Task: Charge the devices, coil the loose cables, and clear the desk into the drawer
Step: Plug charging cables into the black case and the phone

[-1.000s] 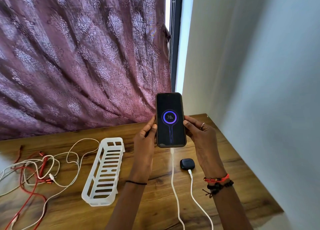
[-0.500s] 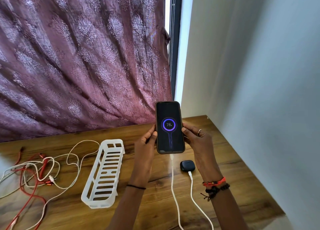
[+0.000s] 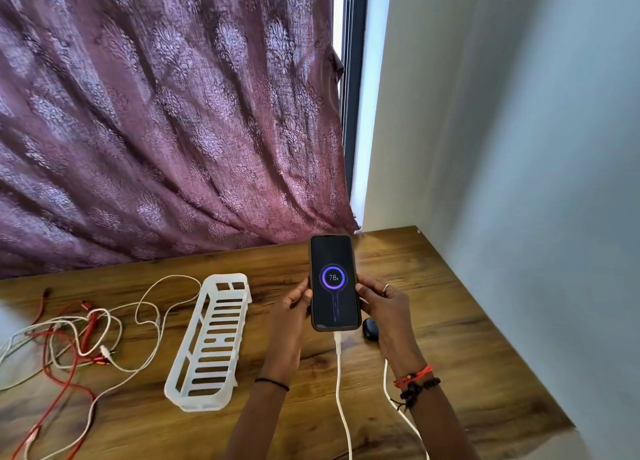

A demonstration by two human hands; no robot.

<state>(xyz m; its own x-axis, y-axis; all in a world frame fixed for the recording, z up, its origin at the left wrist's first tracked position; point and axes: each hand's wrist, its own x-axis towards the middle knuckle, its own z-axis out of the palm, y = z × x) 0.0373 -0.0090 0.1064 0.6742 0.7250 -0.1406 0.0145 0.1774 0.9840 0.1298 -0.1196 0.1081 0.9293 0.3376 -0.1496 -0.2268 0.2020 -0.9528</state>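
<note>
A black phone (image 3: 333, 283) shows a purple charging ring reading 78%. My left hand (image 3: 292, 309) grips its left edge and my right hand (image 3: 379, 303) grips its right edge, holding it just above the wooden desk (image 3: 450, 338). A white charging cable (image 3: 341, 387) is plugged into its bottom end. A dark earbud case (image 3: 370, 328) sits on the desk behind my right hand, partly hidden, and a second white cable (image 3: 393, 395) runs toward it. Tangled red and white loose cables (image 3: 86, 342) lie at the left.
A white slotted plastic basket (image 3: 211, 345) lies on the desk between the cable tangle and my left arm. A purple patterned curtain (image 3: 166, 120) hangs behind the desk. A pale wall (image 3: 519, 182) borders the desk's right edge.
Both hands have lowered the phone toward the desk. It now partly covers the earbud case. The charging screen still reads 78%.
</note>
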